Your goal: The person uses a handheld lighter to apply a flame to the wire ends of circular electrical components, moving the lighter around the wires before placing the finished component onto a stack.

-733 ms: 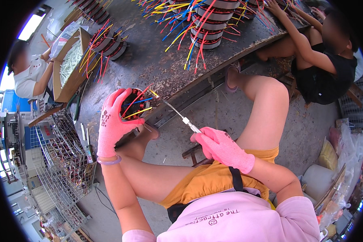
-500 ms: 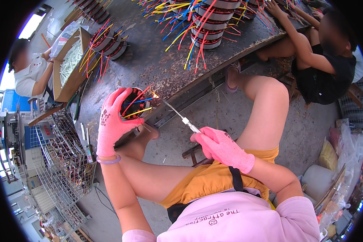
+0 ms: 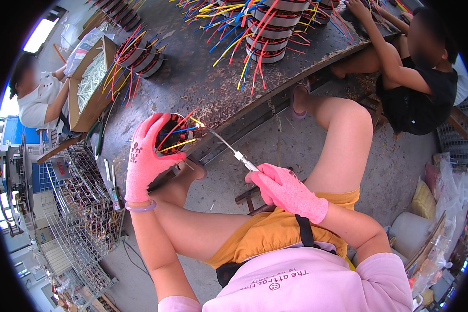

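Note:
At the bench's front edge my left hand (image 3: 144, 161), in a pink glove, is wrapped round a ring-shaped motor stator (image 3: 178, 137) with dark red windings. Red, blue and yellow wires stick out of it toward the right. My right hand (image 3: 288, 193), gloved in pink too, grips a slim metal torch-like tool (image 3: 240, 156) with a white collar. Its thin tip points at the wire ends. A small bright flame (image 3: 199, 125) glows there, at the end of the blue wire. Whether the tip touches the wire I cannot tell.
Stacks of wired stators (image 3: 269, 39) stand on the dark, worn bench (image 3: 203, 78), with a smaller stack (image 3: 139, 57) at left. A cardboard box (image 3: 91, 83) holds white sticks. Wire baskets (image 3: 73, 208) stand at left. One person (image 3: 418, 73) sits at right, another (image 3: 41, 93) at far left.
The flame at the wire end has turned from orange to a smaller, whiter glow. Both my hands have stayed nearly still. The person at right has moved their hand slightly.

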The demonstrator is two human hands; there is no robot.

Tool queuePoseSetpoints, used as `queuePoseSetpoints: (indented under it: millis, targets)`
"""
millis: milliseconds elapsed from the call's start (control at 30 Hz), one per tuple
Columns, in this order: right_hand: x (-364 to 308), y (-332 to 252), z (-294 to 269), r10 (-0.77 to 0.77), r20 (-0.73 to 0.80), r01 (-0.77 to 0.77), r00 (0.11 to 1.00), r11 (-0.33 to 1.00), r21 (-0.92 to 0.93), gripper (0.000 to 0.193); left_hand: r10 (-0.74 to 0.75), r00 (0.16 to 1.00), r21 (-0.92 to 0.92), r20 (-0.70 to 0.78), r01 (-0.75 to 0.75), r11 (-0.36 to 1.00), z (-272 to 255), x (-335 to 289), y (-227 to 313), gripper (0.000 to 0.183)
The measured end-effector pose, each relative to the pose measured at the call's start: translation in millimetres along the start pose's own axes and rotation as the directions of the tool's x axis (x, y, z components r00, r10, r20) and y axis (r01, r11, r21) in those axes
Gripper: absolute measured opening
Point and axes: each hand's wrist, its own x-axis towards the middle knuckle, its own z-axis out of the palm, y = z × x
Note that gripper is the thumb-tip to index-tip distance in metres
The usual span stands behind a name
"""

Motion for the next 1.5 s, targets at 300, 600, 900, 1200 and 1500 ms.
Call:
queuePoseSetpoints:
  millis: [300,600,900,1200,1500]
  targets:
    - [-1,2,2,0.148,-0.04,-0.136,0.988,0.964,0.228,0.031,-0.005,1.0,0.002,0.029,0.005,1.0,-4,1,2,0.09]
    - [0,3,2,0.142,-0.047,-0.126,0.989,0.958,0.258,0.032,0.071,0.996,0.152,0.048,-0.078,0.985,-6,6,6,0.089]
    - [5,10,3,0.089,-0.051,-0.075,0.995,0.971,0.226,0.033,0.092,0.996,0.156,0.008,-0.092,0.983,-3,5,2,0.091]
    - [3,6,3,0.111,-0.039,-0.099,0.993,0.968,0.23,0.035,0.104,0.995,0.149,0.012,-0.104,0.983,-5,5,0,0.091]
    - [1,5,1,0.094,-0.025,-0.086,0.995,0.971,0.221,0.035,0.096,0.995,0.131,0.02,-0.098,0.987,-5,6,-2,0.094]
